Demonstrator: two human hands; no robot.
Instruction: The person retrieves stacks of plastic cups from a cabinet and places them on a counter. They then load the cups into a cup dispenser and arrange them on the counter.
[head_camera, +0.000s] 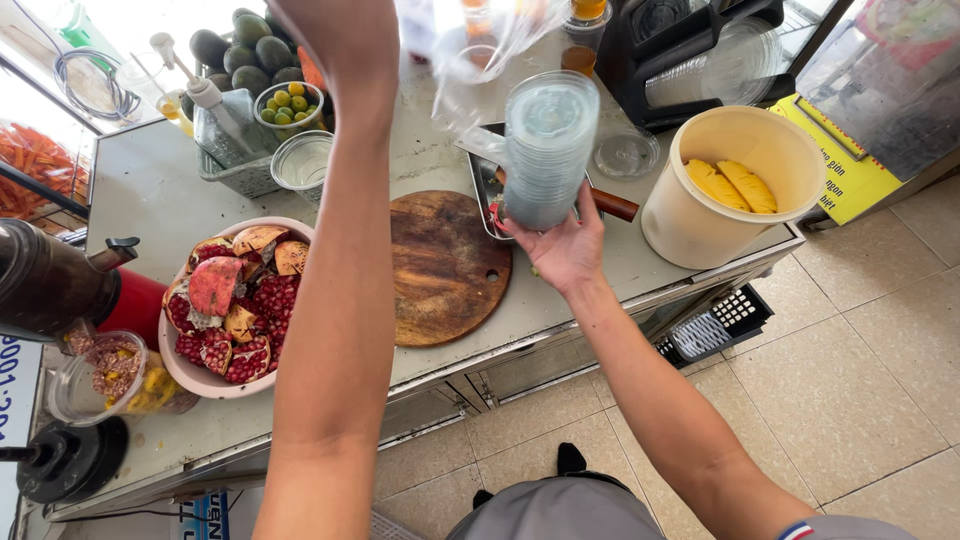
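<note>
Right hand grips the stack of plastic cups just right of the round cutting board while left hand looks like it's peeling the clear bag off, grip cut off so can't tell; next I'd guess freeing one cup.

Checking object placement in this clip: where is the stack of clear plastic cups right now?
The stack of clear plastic cups rests upright on the right hand, above the counter between the round wooden board and the cream bucket.
</note>
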